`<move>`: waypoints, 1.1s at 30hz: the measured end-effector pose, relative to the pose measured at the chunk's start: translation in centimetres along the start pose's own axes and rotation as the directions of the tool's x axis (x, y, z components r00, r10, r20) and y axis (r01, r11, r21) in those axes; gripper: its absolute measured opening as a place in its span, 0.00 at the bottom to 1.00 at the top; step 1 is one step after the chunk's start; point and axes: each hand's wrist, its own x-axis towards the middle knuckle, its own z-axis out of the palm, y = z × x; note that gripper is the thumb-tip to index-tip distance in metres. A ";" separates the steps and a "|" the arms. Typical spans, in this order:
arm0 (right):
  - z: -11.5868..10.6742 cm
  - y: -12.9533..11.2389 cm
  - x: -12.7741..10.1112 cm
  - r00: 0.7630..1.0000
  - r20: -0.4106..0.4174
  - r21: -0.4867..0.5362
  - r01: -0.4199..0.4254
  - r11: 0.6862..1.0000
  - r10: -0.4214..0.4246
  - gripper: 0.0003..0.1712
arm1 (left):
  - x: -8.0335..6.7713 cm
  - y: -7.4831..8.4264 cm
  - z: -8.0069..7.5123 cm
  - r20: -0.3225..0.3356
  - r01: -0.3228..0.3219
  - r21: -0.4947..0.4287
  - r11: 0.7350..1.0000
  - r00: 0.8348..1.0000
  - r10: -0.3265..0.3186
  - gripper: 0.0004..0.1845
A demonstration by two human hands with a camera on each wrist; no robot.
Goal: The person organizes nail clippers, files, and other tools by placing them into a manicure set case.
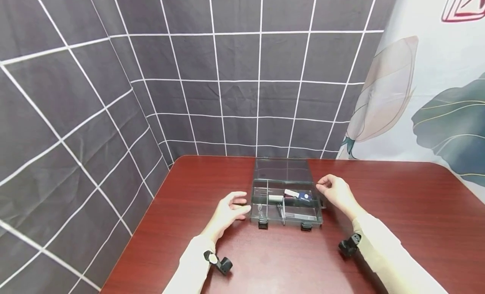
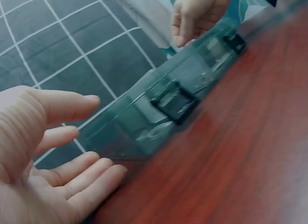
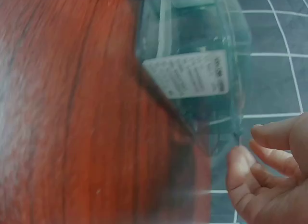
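Observation:
A see-through grey plastic compartment box (image 1: 286,220) stands on the table with its lid (image 1: 282,169) laid back. Inside lie a pale cylinder (image 1: 275,198), a dark blue item (image 1: 305,196) and a small white piece (image 1: 291,193); their kinds are unclear. Beside the box's left wall is my left hand (image 1: 226,214), fingers spread and slightly bent, holding nothing. My right hand (image 1: 336,193) is at the back right corner, its fingers loosely bent. No object shows between those fingers in the right wrist view, though whether they touch the rim is unclear.
Two black latches (image 1: 263,223) hang at the box's front. A printed white label (image 3: 190,74) is on its side wall. The reddish-brown table (image 1: 182,180) ends at a dark grid-patterned cloth (image 1: 238,96) behind and to the left. Each wrist bears a small black camera (image 1: 349,245).

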 end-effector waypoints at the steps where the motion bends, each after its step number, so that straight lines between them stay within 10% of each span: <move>1: 0.0 0.2 0.0 1.000 0.012 -0.002 -0.009 1.000 0.009 0.05 | 0.3 0.0 -0.2 -0.023 0.000 -0.002 1.000 1.000 0.000 0.27; 11: 0.6 0.8 0.3 0.982 0.138 0.129 -0.144 0.981 0.126 0.12 | 3.7 0.9 -0.1 -0.097 0.002 0.045 0.999 0.995 0.002 0.24; 33: 1.7 1.4 3.3 0.941 0.258 0.493 -0.325 0.807 0.222 0.29 | 9.0 0.8 1.0 -0.036 0.119 -0.120 0.986 0.992 -0.124 0.24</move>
